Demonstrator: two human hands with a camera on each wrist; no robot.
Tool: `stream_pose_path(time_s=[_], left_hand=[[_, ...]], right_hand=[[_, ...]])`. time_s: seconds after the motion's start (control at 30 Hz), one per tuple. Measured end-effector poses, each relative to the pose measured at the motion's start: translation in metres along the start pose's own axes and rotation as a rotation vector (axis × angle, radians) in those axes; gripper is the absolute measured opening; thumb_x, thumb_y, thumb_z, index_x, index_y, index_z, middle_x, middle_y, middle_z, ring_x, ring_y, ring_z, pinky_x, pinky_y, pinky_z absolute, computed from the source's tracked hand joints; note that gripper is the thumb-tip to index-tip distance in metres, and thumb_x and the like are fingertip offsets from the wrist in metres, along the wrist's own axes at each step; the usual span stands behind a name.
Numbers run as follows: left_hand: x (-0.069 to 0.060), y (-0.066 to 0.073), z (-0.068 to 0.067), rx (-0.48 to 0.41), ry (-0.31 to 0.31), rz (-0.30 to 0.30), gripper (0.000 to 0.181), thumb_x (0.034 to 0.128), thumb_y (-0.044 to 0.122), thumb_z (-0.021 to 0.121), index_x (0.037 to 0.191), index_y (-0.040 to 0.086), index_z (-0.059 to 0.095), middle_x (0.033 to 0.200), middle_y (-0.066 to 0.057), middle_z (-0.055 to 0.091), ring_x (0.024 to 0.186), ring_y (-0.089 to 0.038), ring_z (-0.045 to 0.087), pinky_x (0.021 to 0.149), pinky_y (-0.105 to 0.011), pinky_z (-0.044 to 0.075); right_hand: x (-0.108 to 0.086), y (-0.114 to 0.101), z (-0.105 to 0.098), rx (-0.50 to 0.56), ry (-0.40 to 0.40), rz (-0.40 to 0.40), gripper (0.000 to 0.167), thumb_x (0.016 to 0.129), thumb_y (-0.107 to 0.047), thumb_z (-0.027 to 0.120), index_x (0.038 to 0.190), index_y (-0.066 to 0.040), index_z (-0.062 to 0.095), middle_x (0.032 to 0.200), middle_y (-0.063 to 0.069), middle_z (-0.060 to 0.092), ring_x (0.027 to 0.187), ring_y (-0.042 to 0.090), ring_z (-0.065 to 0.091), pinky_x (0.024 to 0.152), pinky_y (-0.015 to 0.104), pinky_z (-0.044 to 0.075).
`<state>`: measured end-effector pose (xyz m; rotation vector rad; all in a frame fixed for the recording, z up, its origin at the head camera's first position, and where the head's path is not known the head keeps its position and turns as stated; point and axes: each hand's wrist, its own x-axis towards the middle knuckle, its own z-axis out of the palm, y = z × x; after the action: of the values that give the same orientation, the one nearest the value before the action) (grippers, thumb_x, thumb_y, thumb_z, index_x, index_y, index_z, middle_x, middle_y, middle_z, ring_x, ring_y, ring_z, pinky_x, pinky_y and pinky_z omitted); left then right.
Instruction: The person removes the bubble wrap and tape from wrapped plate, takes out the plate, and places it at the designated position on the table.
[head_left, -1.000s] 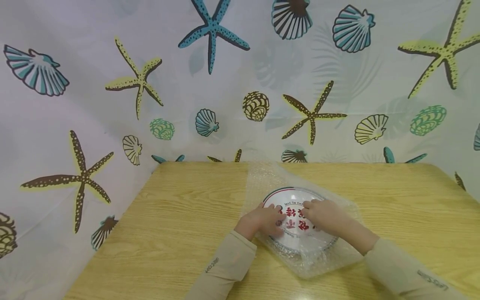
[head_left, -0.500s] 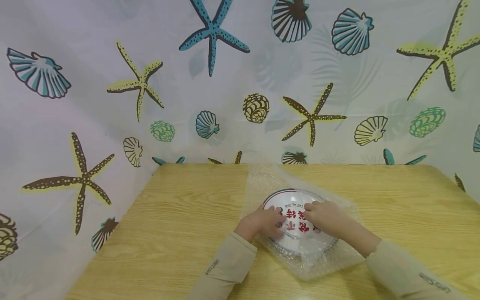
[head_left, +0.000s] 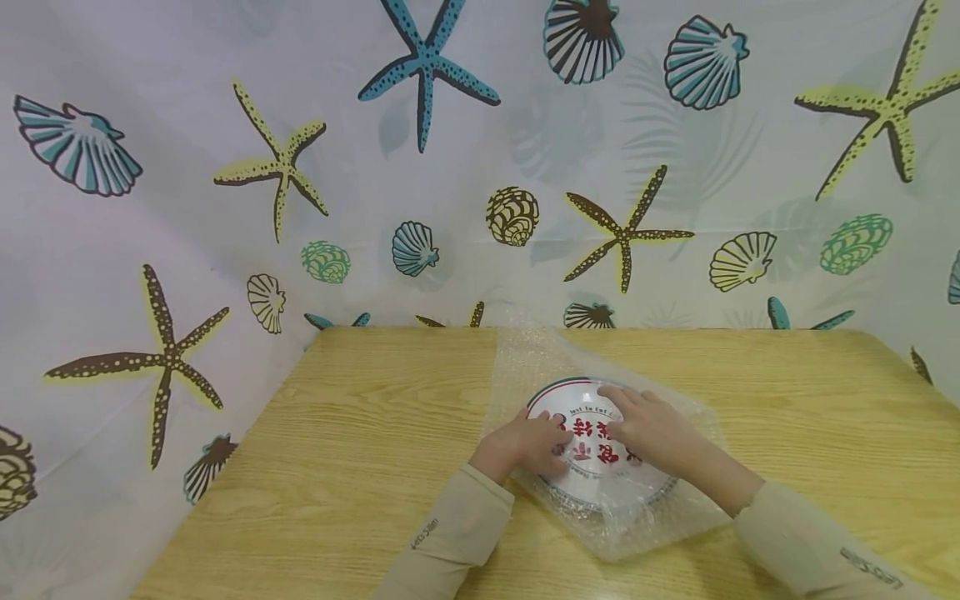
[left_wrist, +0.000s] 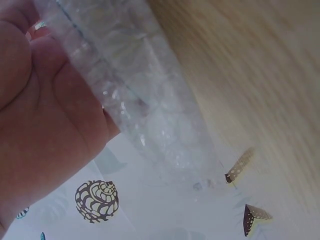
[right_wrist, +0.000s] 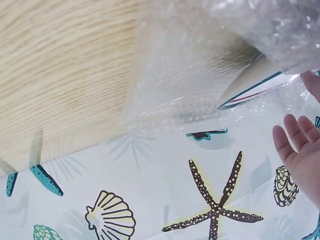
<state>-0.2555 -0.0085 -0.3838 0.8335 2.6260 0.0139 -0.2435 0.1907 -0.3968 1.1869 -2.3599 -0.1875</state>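
A round white plate with red characters and a striped rim lies on bubble wrap. The wrap's left and near parts are folded over the plate's edges. My left hand rests on the plate's left side with its fingers spread, pressing the folded wrap. Over the plate's right side is my right hand, its index finger stretched forward and apart from the thumb. In the right wrist view, the fingers of the right hand are loosely bent with nothing between them, and the thumb is close to the wrap.
Everything lies on a wooden table. Behind it hangs a white curtain printed with starfish and shells. One far corner of the bubble wrap stretches to the table's back edge.
My right hand's fingers, bunched together before, have opened out and reached forward toward the plate's far rim. The left hand and the plate stay in place.
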Motion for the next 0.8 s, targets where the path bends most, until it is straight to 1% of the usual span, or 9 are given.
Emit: stream_pose_path(time_s=[0.07,0.17,0.27,0.4,0.5,0.63,0.8], left_hand=[[-0.0001,0.0000,-0.0002,0.000,-0.001,-0.001,0.051,0.0860,0.035,0.056,0.134,0.024,0.043,0.143,0.002,0.030,0.132,-0.016,0.018,0.106,-0.039,0.011],[0.0000,0.0001,-0.0004,0.005,-0.005,-0.002,0.051,0.0863,0.036,0.056,0.134,0.024,0.043,0.143,0.002,0.029,0.132,-0.016,0.018,0.106,-0.039,0.011],[0.0000,0.0002,-0.0005,0.013,-0.005,-0.002,0.051,0.0866,0.036,0.055,0.134,0.024,0.042,0.143,0.001,0.029,0.132,-0.016,0.018,0.106,-0.038,0.011],[-0.0002,0.0002,-0.0003,0.009,-0.005,0.002,0.051,0.0869,0.035,0.055,0.134,0.023,0.042,0.143,0.001,0.029,0.132,-0.016,0.018,0.106,-0.038,0.010],[-0.0005,0.0003,-0.0004,-0.002,-0.006,0.001,0.051,0.0868,0.035,0.055,0.134,0.023,0.042,0.143,0.000,0.028,0.132,-0.016,0.017,0.107,-0.038,0.010],[-0.0004,0.0002,0.0000,-0.010,-0.005,-0.002,0.051,0.0866,0.035,0.056,0.134,0.023,0.043,0.143,0.001,0.028,0.132,-0.016,0.017,0.107,-0.038,0.010],[-0.0002,0.0001,0.0000,0.005,-0.005,-0.003,0.051,0.0863,0.036,0.056,0.134,0.023,0.043,0.143,0.001,0.028,0.132,-0.016,0.017,0.106,-0.038,0.010]], right_hand=[[-0.0001,0.0004,0.0003,-0.005,0.006,0.002,0.011,0.066,-0.006,0.071,0.070,-0.010,0.062,0.111,0.024,0.049,0.099,0.039,0.050,0.076,0.046,0.045],[0.0000,0.0006,-0.0005,0.013,-0.012,0.016,0.020,0.058,-0.011,0.076,0.070,-0.009,0.061,0.110,0.025,0.050,0.101,0.043,0.048,0.082,0.051,0.041],[-0.0003,0.0005,-0.0004,0.051,-0.052,0.059,0.025,0.055,-0.012,0.078,0.072,-0.008,0.061,0.111,0.026,0.049,0.105,0.049,0.044,0.084,0.056,0.038],[-0.0011,-0.0003,-0.0009,0.082,-0.096,0.118,0.024,0.059,-0.008,0.077,0.076,-0.007,0.060,0.113,0.027,0.047,0.105,0.053,0.042,0.081,0.061,0.038],[-0.0013,-0.0001,-0.0012,0.085,-0.101,0.131,0.022,0.063,-0.007,0.075,0.080,-0.006,0.061,0.114,0.026,0.047,0.102,0.052,0.045,0.079,0.059,0.040],[-0.0016,0.0019,0.0009,0.078,-0.079,0.126,0.014,0.072,-0.005,0.070,0.083,-0.005,0.061,0.114,0.026,0.048,0.099,0.049,0.048,0.076,0.055,0.044],[-0.0024,0.0050,0.0026,0.101,-0.041,0.119,0.018,0.072,-0.010,0.072,0.084,-0.006,0.058,0.113,0.025,0.049,0.098,0.047,0.050,0.076,0.052,0.045]])
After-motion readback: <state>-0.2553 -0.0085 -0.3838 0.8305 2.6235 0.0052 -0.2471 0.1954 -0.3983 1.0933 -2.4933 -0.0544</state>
